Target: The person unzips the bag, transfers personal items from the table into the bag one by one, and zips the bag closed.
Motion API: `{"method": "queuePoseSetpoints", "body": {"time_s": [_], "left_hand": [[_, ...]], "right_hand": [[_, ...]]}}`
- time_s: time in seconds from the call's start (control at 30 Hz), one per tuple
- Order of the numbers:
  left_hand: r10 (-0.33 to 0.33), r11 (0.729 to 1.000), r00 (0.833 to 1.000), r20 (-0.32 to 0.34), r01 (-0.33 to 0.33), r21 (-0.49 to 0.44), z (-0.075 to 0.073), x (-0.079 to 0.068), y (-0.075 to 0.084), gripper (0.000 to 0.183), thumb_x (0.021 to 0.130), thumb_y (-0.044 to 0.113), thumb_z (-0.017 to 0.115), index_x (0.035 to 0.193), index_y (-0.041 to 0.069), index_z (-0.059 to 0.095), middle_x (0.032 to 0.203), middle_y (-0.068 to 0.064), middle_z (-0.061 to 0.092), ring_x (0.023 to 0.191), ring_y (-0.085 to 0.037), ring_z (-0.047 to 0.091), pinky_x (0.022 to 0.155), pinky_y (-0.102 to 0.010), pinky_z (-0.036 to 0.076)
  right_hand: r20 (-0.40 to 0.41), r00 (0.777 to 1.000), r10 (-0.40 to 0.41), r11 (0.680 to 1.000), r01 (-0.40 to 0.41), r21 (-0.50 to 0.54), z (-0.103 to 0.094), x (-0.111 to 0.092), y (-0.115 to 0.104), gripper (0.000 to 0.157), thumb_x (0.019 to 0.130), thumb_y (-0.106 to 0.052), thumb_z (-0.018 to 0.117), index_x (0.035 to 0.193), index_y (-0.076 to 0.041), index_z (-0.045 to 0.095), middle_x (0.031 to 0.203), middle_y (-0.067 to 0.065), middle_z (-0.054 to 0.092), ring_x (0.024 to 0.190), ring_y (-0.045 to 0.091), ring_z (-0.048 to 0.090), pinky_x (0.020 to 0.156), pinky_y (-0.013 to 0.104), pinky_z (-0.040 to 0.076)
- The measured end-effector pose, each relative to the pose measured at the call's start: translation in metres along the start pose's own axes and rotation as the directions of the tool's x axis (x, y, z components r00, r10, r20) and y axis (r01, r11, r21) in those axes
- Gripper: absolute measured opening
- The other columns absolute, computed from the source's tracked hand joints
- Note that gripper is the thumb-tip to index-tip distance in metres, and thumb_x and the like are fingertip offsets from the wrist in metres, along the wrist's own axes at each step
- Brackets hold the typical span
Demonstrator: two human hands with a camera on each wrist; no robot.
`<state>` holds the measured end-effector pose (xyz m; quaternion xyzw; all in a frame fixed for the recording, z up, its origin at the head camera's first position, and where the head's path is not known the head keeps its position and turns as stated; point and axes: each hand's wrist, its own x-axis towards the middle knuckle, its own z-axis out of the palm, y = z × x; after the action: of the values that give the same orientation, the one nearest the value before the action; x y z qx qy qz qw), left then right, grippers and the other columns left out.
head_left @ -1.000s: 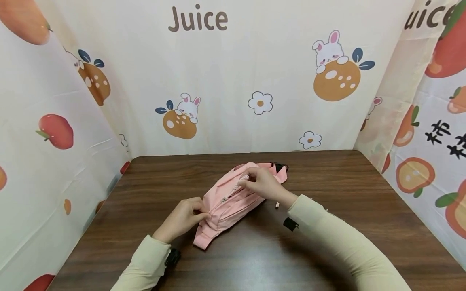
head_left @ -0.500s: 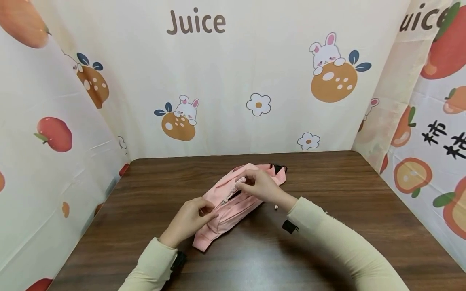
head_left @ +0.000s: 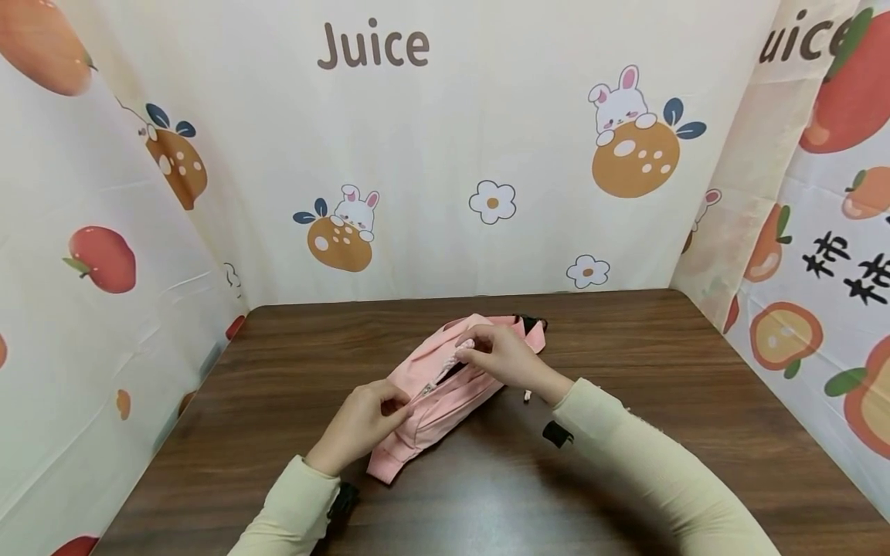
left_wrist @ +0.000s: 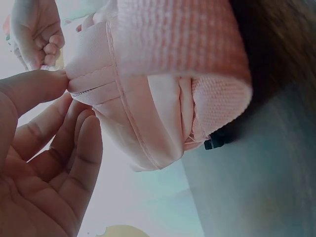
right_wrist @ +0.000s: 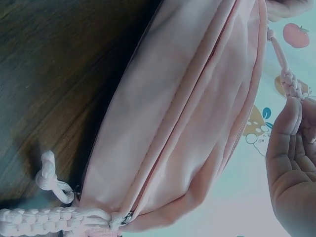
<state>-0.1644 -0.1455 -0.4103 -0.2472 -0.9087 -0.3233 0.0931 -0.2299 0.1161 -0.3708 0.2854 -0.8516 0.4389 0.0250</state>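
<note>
A pink waist bag (head_left: 445, 413) lies slantwise on the wooden table, its webbing strap (left_wrist: 182, 37) looping close to the left wrist camera. At the bag's near left end, my left hand (head_left: 363, 421) pinches the fabric beside the zip between thumb and finger. My right hand (head_left: 506, 357) grips the white braided zip pull (right_wrist: 291, 85), which stretches taut up from the slider (head_left: 427, 389). Beyond the slider, the zip shows a dark gap (head_left: 455, 371). Fingers partly cover the far end of the pull in the head view.
A second braided pull (right_wrist: 49, 220) hangs from another zip, with a knotted cord end (right_wrist: 47, 173) near it. The black buckle (head_left: 531, 321) lies at the bag's far end. Printed curtains (head_left: 417, 139) stand behind the table (head_left: 299, 347) and along both sides.
My left hand has shifted right along the bag, closer to the slider. A dark gap now shows in the zip. My right hand keeps hold of the pull, nearly in place.
</note>
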Motion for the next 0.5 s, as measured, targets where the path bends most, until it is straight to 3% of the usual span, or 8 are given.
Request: {"method": "queuePoseSetpoints", "body": {"time_s": [0.27,0.5], "left_hand": [[0.011,1.0,1.0,-0.003,-0.011,0.005,0.0,0.0,-0.001,0.006,0.083,0.011,0.076,0.081,0.016,0.072,0.076,0.008,0.061,0.068,0.0,0.052,0.062,-0.018,0.046],[0.003,1.0,1.0,-0.001,-0.003,0.003,0.0,0.0,0.0,0.006,0.083,0.011,0.076,0.081,0.016,0.072,0.076,0.008,0.061,0.069,-0.001,0.053,0.062,-0.018,0.046]], "right_hand": [[0.0,0.994,0.105,0.992,-0.105,0.076,-0.013,0.0,0.013,0.015,0.092,-0.019,0.068,0.102,-0.008,0.07,0.08,0.008,0.068,0.067,0.022,0.068,0.063,0.03,0.054],[-0.026,0.982,0.188,0.975,-0.184,0.125,-0.025,0.0,0.022,0.018,0.092,-0.021,0.069,0.104,-0.007,0.069,0.086,0.013,0.07,0.072,0.021,0.068,0.067,0.035,0.058]]}}
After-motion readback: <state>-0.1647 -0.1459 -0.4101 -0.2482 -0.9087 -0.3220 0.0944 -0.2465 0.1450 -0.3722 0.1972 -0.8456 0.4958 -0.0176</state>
